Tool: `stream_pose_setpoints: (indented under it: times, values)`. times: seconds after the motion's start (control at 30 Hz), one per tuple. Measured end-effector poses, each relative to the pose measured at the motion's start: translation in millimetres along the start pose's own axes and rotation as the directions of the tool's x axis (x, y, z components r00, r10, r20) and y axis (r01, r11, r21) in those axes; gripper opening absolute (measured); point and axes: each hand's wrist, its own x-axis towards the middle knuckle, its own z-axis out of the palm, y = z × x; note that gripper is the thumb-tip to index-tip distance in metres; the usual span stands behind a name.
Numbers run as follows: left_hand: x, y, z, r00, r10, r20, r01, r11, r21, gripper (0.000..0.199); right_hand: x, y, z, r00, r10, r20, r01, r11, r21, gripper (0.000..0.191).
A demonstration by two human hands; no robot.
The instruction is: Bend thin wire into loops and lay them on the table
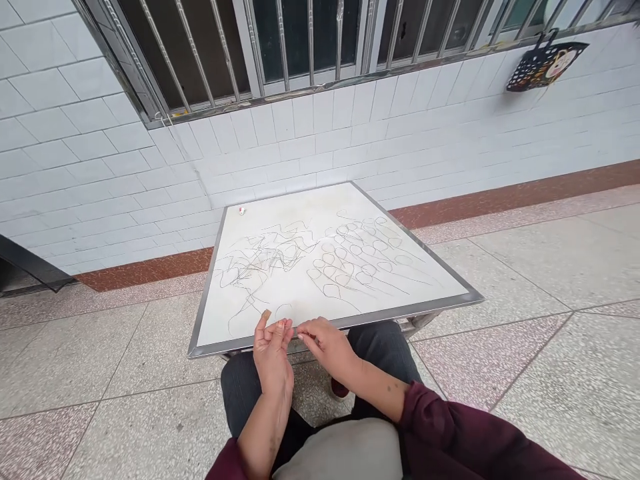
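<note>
- At the near edge of the table (320,195), left of its midpoint, the left hand (273,350) and right hand (333,343) face each other, fingertips just apart.
- Grip, left: palm turned up, thumb and fingertips gathered close; one finger, with a tan wrapping (267,314) at its tip, stands raised. Full closure cannot be told.
- Grip, right: back of hand up, thumb and fingers directed at the left fingertips. Full closure cannot be told; any strand between the hands is too fine to confirm.
- Wavy strands (273,253): tangled, beyond the left hand on the left half of the tabletop. No common long axis. Loose curves extend toward the near edge, beside the left fingers. Nearer hand: left.
- Looped strands (345,260): beyond the right hand, on the right half. Loops lie mostly toward the far left, tails toward the near right; long axis therefore diagonal. Nearer hand: right.
- Small white-and-red item (242,211): far left corner, apart from both groups.
</note>
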Motion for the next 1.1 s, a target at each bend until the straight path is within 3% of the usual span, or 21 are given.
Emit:
stream_pose_setpoints:
  times: [0.3,0.57,0.7,0.93,1.1]
  values:
    - [39,-34,14.4,0.999,0.019,0.045,-0.028,0.978,0.208,0.056,12,42,2,0.996,0.057,-0.069,-0.062,0.995,-0.074,0.013]
    - [88,-63,26.8,0.995,-0.032,0.096,-0.005,0.933,0.361,0.055,44,81,12,0.983,0.174,-0.049,-0.181,0.936,-0.303,0.011]
    - [80,-70,11.3,0.984,-0.017,0.177,-0.062,0.9,0.431,0.054,53,93,18,0.973,0.228,-0.039,-0.226,0.906,-0.358,0.011]
    - [33,-69,-34.5,0.911,-0.112,0.397,-0.147,0.812,0.565,0.033,58,101,24,0.965,0.261,-0.028,-0.246,0.86,-0.447,0.011]
    - [23,-58,-72.0,0.893,-0.131,0.431,-0.189,0.76,0.622,0.032,62,104,25,0.971,0.236,-0.038,-0.225,0.844,-0.488,0.011]
